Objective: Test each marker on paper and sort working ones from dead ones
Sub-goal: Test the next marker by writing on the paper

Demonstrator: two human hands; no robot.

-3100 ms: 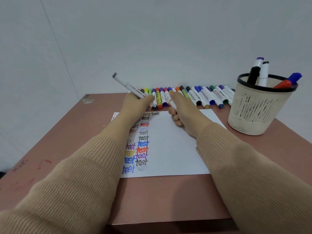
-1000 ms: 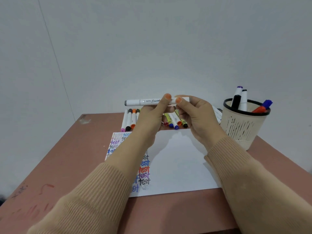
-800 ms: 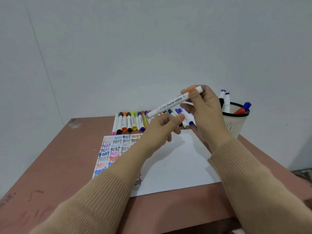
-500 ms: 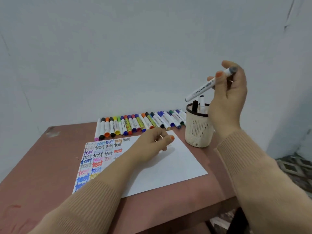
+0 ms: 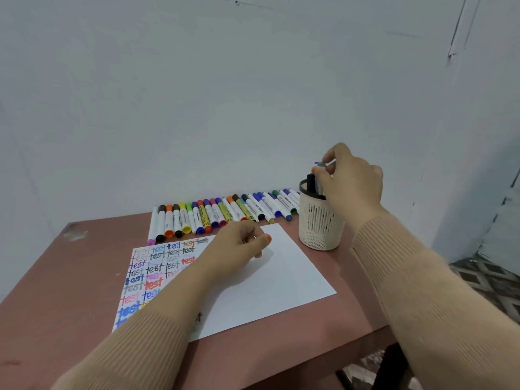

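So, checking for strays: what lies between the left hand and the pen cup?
Nothing loose: only bare paper and a strip of table, seen in the head view.

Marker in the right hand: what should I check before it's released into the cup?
1. Right hand grips the marker: ok.
2. Marker over the cup's opening: ok.
3. Cup upright on the table: ok.
4. Free room in the cup: cannot tell, the hand hides most of the opening.
5. Left hand rests on the paper, apart from the cup: ok.
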